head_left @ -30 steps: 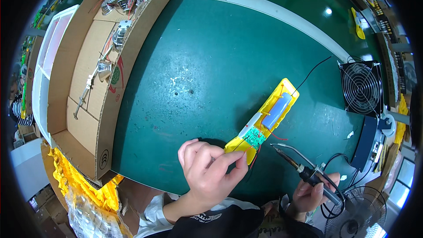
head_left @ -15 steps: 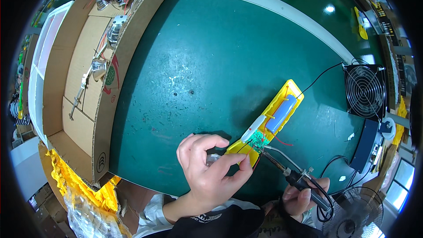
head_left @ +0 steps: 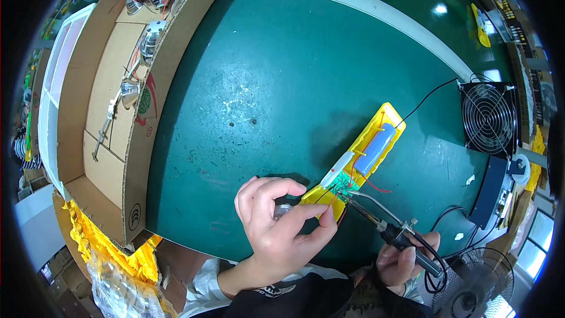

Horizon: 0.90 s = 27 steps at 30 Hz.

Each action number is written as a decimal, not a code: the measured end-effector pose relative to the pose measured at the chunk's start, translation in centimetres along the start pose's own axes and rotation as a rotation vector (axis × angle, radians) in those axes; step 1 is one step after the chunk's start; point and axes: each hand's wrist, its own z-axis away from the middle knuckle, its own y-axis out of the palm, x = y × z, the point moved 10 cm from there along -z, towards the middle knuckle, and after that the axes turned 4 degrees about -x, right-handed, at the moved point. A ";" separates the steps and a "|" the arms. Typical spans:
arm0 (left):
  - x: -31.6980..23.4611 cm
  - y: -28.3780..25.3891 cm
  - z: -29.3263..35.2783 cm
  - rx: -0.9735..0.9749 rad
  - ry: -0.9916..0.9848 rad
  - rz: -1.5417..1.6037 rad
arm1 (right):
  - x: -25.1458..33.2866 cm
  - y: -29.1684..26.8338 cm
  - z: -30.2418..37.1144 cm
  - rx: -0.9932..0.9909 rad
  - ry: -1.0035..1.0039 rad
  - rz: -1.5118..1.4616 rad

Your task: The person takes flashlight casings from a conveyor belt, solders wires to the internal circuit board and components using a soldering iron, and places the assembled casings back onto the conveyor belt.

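Head view looking straight down on a dark green round counter (head_left: 282, 70) with a pale rim curving across the top of the frame. Surface is scuffed, with some whitish scratches and specks near the middle.

Lower centre: the left hand (head_left: 279, 229) has its grip closed on the near end of a long yellow plastic housing (head_left: 359, 162), thumb and forefinger pinching it right where the small green circuit board (head_left: 340, 184) sits. The housing lies flat on the counter, running diagonally toward the upper right, with a pale blue cylindrical battery cell (head_left: 375, 148) lying in its far half and thin red wires running along it.

Lower right: the right hand (head_left: 406, 259) is wrapped tight around the black handle of a soldering iron (head_left: 382, 224), its metal tip pointing up-left and sitting right at the circuit board. Can't tell if it's actually touching.

Left side of the frame has a big open brown cardboard box (head_left: 118, 112) holding shiny metal reflector parts (head_left: 147, 35) with wires. Right edge: a black square fan (head_left: 488, 118) standing on the counter, a thin black wire running from it to the housing. Yellow plastic bags (head_left: 106, 241) sit below the box at lower left.
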 end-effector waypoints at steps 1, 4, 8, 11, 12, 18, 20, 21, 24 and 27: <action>0.0 0.0 0.0 0.002 0.001 0.000 | -0.1 0.0 0.0 -0.005 0.008 -0.004; -0.2 0.2 0.0 0.032 0.023 -0.027 | -0.2 -0.1 0.0 0.002 0.023 0.012; -0.3 0.2 -0.2 0.034 0.027 -0.026 | 0.0 -0.2 0.0 -0.002 0.006 0.012; -0.5 0.3 -0.3 0.040 0.028 -0.015 | 0.4 -0.5 0.1 -0.017 -0.022 -0.003; -0.6 0.4 -0.3 0.042 0.028 -0.009 | 0.7 -0.6 0.0 -0.026 -0.051 -0.001; -0.3 0.3 -0.1 0.043 0.014 -0.018 | 0.4 0.2 0.0 0.002 -0.056 -0.033; -0.4 0.3 -0.1 0.044 0.015 -0.017 | 0.6 0.0 0.0 -0.017 -0.071 -0.050; -0.3 0.3 -0.2 0.043 0.014 -0.018 | 0.3 0.1 0.1 0.031 -0.036 -0.046; -0.4 0.3 -0.2 0.040 0.017 -0.006 | 0.1 0.3 0.2 0.067 0.014 -0.045; -0.5 0.4 -0.2 0.042 0.021 -0.006 | 0.3 0.5 0.0 0.005 -0.015 -0.057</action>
